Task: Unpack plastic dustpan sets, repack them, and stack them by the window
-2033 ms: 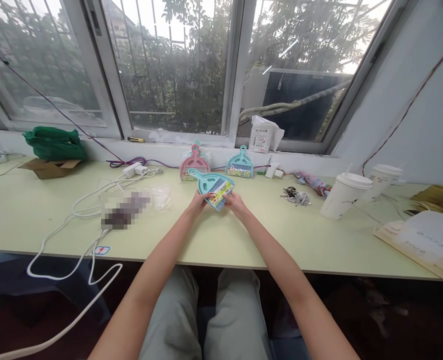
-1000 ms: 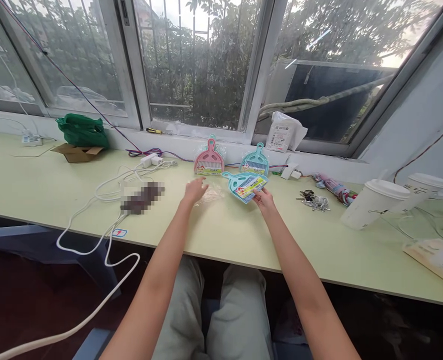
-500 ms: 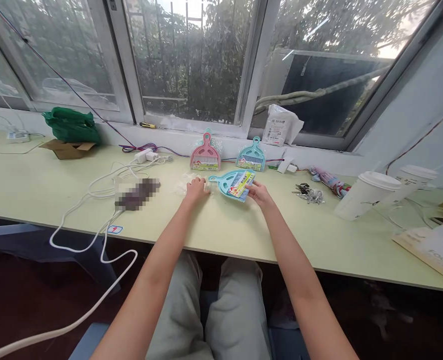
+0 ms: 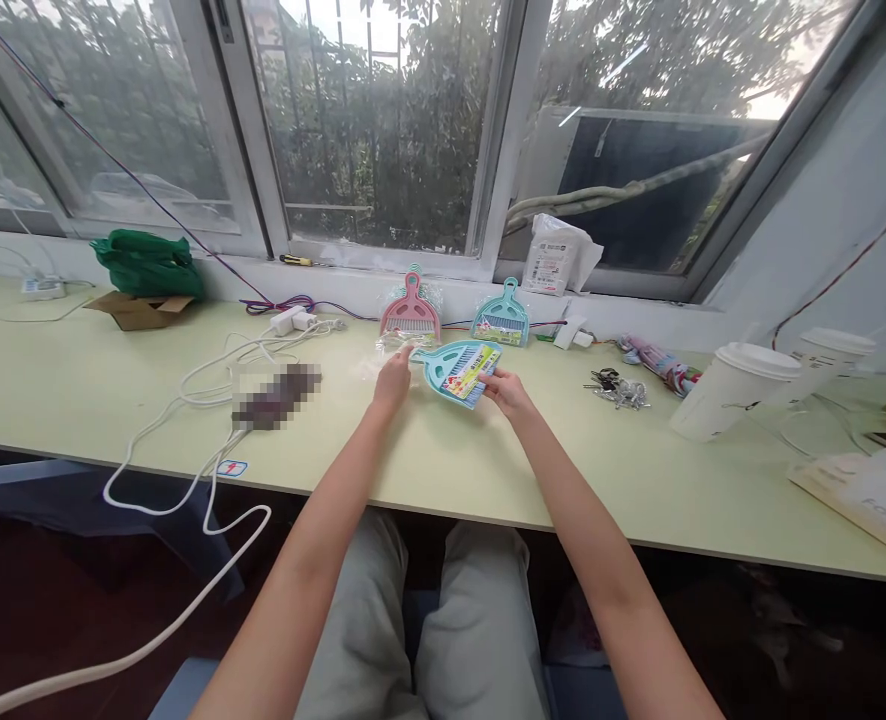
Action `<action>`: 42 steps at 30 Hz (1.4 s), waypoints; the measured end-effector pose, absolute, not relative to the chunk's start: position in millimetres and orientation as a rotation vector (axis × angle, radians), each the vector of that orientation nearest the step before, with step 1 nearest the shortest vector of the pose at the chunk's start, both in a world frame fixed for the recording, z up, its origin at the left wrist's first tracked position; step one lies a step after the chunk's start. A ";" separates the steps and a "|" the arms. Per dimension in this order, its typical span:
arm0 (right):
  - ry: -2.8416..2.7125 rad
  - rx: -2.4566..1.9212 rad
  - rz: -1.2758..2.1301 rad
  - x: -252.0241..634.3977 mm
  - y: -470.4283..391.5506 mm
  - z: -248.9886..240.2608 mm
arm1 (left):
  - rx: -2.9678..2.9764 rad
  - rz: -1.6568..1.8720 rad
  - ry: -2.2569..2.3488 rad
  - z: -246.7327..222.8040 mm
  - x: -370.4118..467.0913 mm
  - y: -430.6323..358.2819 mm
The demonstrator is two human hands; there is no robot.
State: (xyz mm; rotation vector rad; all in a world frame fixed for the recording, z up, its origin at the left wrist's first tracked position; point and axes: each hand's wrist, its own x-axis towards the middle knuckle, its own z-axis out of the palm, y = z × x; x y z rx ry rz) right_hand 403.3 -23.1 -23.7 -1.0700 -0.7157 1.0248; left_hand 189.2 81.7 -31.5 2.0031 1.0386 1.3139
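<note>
A light-blue dustpan [image 4: 437, 375] with a small brush [image 4: 474, 390] and a yellow-green label is held tilted over the table, its handle pointing left. My right hand [image 4: 509, 392] grips its wide end on the right. My left hand [image 4: 393, 385] is closed at the handle's tip, with a crumpled clear plastic bag [image 4: 392, 344] at its fingers. Whether these fingers also touch the handle I cannot tell. Behind, a pink dustpan set [image 4: 411, 312] and another blue dustpan set [image 4: 501, 318] lean against the wall below the window, both in clear wrapping.
White cables [image 4: 180, 400] and a blurred dark object [image 4: 276, 396] lie on the left, with a green bag [image 4: 147, 262] on a cardboard box [image 4: 139, 309] behind. To the right are keys [image 4: 617, 388], a folded umbrella [image 4: 660, 365] and white paper cups [image 4: 735, 390].
My left hand has closed and lifted the plastic bag from the table towards the dustpan's handle. The dustpan in my right hand has shifted slightly left.
</note>
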 end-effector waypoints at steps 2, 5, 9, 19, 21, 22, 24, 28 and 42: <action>-0.762 -1.043 1.058 397.2 -24.0 -23.1 | 2.127 1.295 0.880 -30.1 192.2 82.2; -0.770 -0.995 1.032 387.9 -24.5 -23.5 | 2.234 1.307 0.687 -26.9 196.8 80.8; -0.715 -0.889 0.953 375.1 -22.3 -27.9 | 2.235 1.515 0.707 -14.6 201.2 62.7; -0.681 -0.714 0.868 361.0 -20.8 -30.9 | 1.043 1.677 0.904 1.6 197.6 57.9; -0.689 -0.717 0.875 361.9 -21.1 -29.9 | 1.035 1.377 0.660 -3.0 201.2 67.0; -0.694 -0.724 0.878 362.2 -21.0 -29.5 | 1.060 1.268 0.574 -5.4 203.8 69.5; -0.703 -0.731 0.876 362.5 -20.2 -29.4 | 1.114 1.141 0.478 -9.7 209.8 69.7; -0.658 -0.709 0.822 363.6 -16.3 -29.9 | 1.161 0.986 0.342 -13.7 218.9 60.3; -0.822 -0.855 0.968 389.1 -18.1 -12.7 | 1.247 0.898 0.366 -9.6 219.3 48.7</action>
